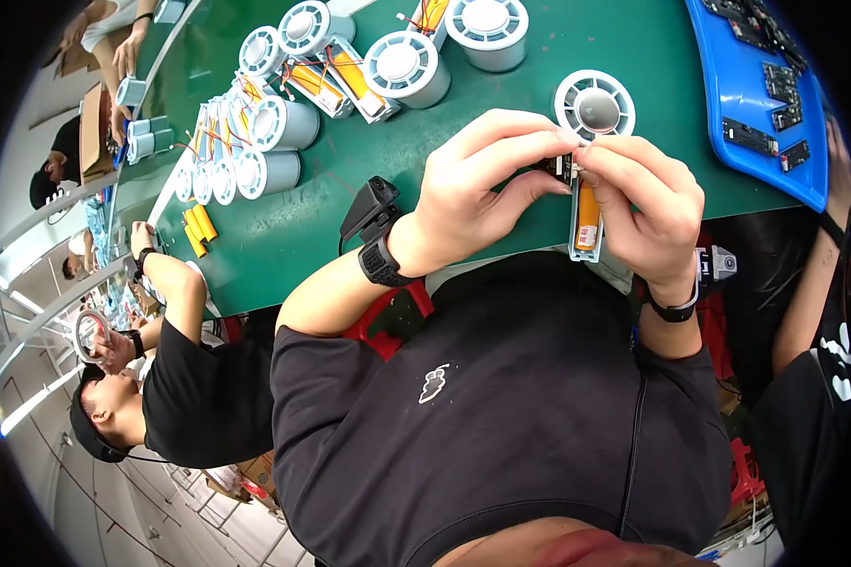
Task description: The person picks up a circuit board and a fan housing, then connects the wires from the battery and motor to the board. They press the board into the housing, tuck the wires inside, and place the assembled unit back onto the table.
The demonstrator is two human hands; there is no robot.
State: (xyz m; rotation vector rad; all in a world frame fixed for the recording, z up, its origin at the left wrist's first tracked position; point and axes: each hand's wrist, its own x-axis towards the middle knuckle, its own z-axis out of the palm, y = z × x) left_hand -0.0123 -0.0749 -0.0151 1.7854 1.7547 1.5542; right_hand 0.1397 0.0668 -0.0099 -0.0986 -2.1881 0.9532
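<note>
Between my hands lies a light-blue plastic housing with a round spoked head (614, 83) and a narrow handle reaching toward me. An orange battery (587, 219) sits in the handle's trough. My left hand (477, 180) pinches a small dark circuit board (559, 168) beside the handle's upper part. My right hand (645, 194) is closed at the board's right edge, its thumb and forefinger pressed on something small and pale, perhaps a connector. The two hands' fingertips meet just below the round head and hide most of that spot.
Several similar light-blue housings (407, 71) with batteries and wires stand at the far left of the green table (369, 151). Loose yellow batteries (199, 225) lie left. A blue tray (742, 90) of circuit boards is at right, a co-worker's hand (838, 170) beside it. Another person sits left.
</note>
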